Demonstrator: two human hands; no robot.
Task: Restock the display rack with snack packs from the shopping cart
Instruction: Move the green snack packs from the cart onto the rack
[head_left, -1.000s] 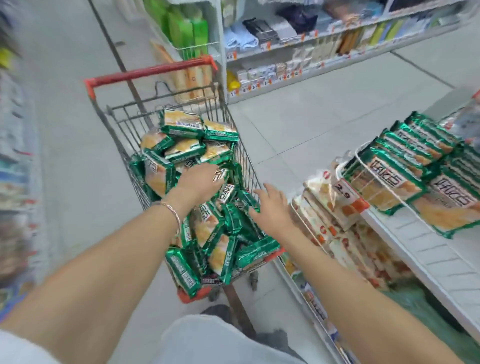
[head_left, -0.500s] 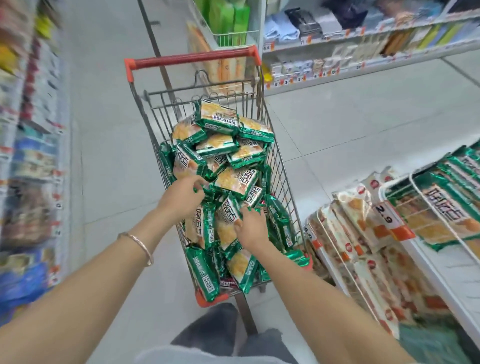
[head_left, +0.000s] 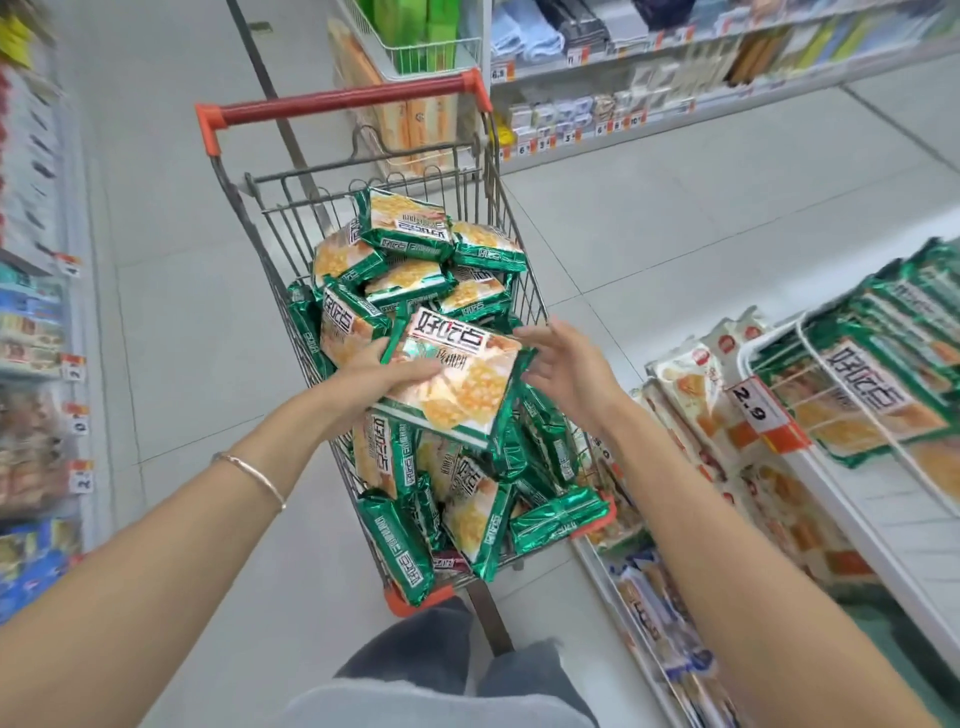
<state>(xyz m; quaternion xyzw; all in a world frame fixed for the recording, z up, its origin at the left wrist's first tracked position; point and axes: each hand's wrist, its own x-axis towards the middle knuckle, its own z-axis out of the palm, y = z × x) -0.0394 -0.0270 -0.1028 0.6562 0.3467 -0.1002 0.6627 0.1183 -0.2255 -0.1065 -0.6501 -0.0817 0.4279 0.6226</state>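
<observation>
Left hand (head_left: 371, 382) gripped a snack pack (head_left: 457, 384) by one edge above the shopping cart (head_left: 337, 101), right hand (head_left: 569, 374) spread empty beside it; glossy wrapper could slip free

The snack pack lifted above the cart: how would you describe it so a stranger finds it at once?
Find the shopping cart with the red handle, heaped with green snack packs. Over the heap, the left hand grips one pack, the right hand open beside it. Only this pack is raised, its front facing the camera.
</observation>
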